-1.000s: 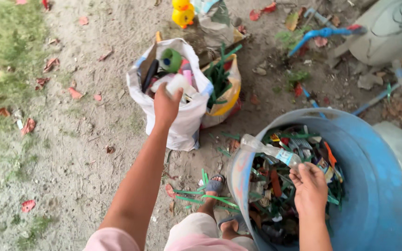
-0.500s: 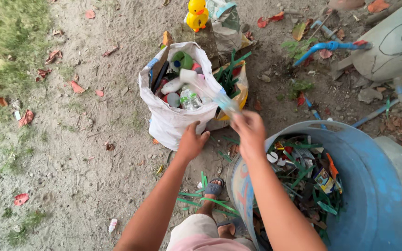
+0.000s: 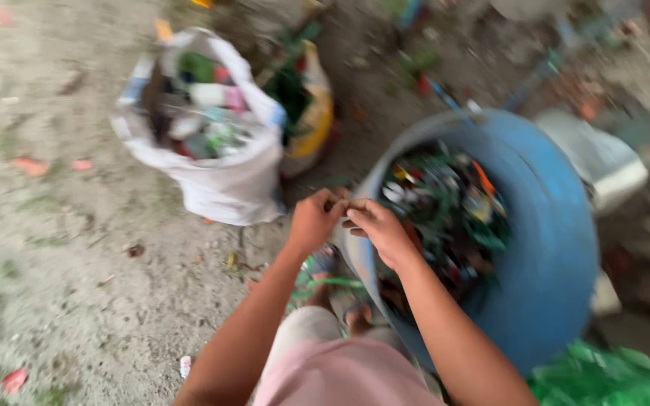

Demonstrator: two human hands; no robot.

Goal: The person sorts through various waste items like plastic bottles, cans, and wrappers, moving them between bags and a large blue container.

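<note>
The view is blurred by motion. My left hand (image 3: 314, 219) and my right hand (image 3: 376, 228) meet fingertip to fingertip at the near rim of a big blue barrel (image 3: 554, 225) filled with mixed plastic scrap and green strips. The fingers of both hands are curled, and I cannot make out whether anything small is pinched between them. No bottle is in either hand. A white sack (image 3: 220, 184) stuffed with plastic bottles and containers stands on the sandy ground to the left of my hands.
A yellow bag (image 3: 319, 120) with green strips leans behind the white sack. A pale container (image 3: 603, 162) sits right of the barrel, and green plastic sheet (image 3: 611, 380) lies at bottom right. My sandalled foot (image 3: 317, 265) stands by the barrel. Red leaves dot the sand.
My right hand no longer holds the clear bottle it carried toward the white sack. Both hands have drawn back to the barrel's rim, and the view has swung right.
</note>
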